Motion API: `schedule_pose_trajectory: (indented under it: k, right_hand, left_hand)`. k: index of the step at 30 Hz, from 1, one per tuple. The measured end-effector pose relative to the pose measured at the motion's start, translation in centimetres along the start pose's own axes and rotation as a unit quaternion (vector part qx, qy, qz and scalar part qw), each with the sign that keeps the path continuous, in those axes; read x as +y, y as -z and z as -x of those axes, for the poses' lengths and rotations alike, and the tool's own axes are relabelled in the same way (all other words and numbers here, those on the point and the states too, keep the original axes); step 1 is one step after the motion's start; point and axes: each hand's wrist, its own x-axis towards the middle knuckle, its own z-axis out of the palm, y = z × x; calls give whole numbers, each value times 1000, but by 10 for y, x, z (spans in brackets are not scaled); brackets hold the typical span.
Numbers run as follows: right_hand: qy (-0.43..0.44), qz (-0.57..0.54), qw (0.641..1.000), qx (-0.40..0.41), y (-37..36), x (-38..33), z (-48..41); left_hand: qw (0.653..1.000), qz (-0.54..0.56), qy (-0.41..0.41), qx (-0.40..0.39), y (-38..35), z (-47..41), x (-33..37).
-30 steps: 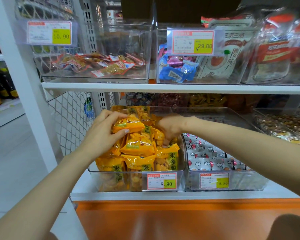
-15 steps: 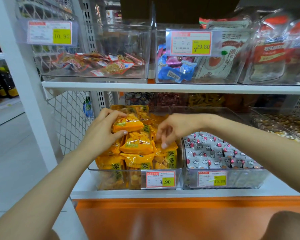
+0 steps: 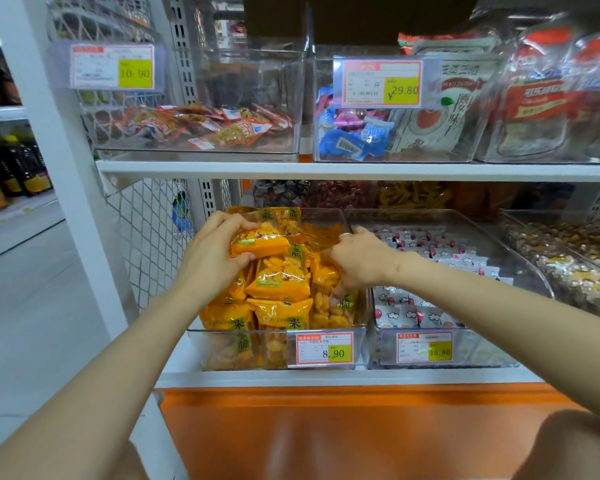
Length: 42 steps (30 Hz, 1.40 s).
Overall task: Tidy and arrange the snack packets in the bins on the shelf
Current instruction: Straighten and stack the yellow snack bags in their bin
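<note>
A: Since I only have the head view, where do the hands sit?

B: My left hand (image 3: pixel 210 261) grips the top packet (image 3: pixel 258 241), fingers curled over its far edge, thumb under the near one. That packet lies atop the orange packets (image 3: pixel 279 278) piled in the left bin (image 3: pixel 196 344) on the lower shelf (image 3: pixel 326 377).

A: And the right?

B: My right hand (image 3: pixel 361 259) is at the bin's right side, fingers (image 3: pixel 340 289) pointing down against an upright packet (image 3: pixel 329 315) by the wall. I cannot tell whether it pinches that packet or only presses it; the thumb is hidden.

A: Neighbours?

B: White packets (image 3: pixel 406 315) fill the next bin (image 3: pixel 482 349), just beside; a price tag (image 3: pixel 324 348) hangs on the front of mine.
</note>
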Motion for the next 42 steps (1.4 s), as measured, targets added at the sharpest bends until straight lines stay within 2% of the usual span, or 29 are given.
schedule_pose_trajectory:
  k: [4,6,8,9,10,13,14,16,19,22,24,29,32,35,38,42]
  right_hand:
    - [21,51,998,12,-18,-15,3]
    - [15,36,999,20,-21,-16,4]
    - [7,-50,998,47,-15,-10,6]
    - [0,-130,988,79,-11,-5,7]
    - [-9,-226,967,115,-6,0,10]
    - [9,-479,857,191,-1,11,15]
    - [38,-504,839,198,-2,10,17]
    - [78,-502,835,212,-7,7,19]
    - [33,-505,819,272,-17,11,19]
    - [-5,-461,833,306,-28,21,16]
    - [-43,-401,849,342,-35,28,12]
    - [-121,-347,844,391,-40,41,3]
    - [-146,-343,835,405,-39,44,-6]
    - [-155,-318,875,332,-37,43,-19]
    - [-139,-258,932,212,-34,33,-30]
    - [-72,-320,933,146,-30,34,-35]
  left_hand:
    - [999,39,-2,28,-1,-1,-2]
    - [998,48,-4,40,-1,-1,-2]
    - [997,57,-11,55,1,-1,1]
    - [996,62,-17,65,2,-1,3]
    - [995,68,-27,75,3,-2,6]
    - [990,86,-74,83,0,-5,18]
    - [990,85,-86,76,-3,-4,24]
    - [990,83,-100,55,-12,-3,34]
    - [987,107,-117,-11,-24,-5,39]
    - [975,155,-115,-109,-24,-4,40]
    - [974,143,-103,-141,-20,-2,40]
    - [997,70,-27,-32,4,-2,14]
    - [995,51,-9,-89,11,2,-5]
    - [982,38,-44,-180,11,8,-9]
    - [976,2,-76,-206,5,8,-9]
    - [972,7,-80,-222,5,5,-13]
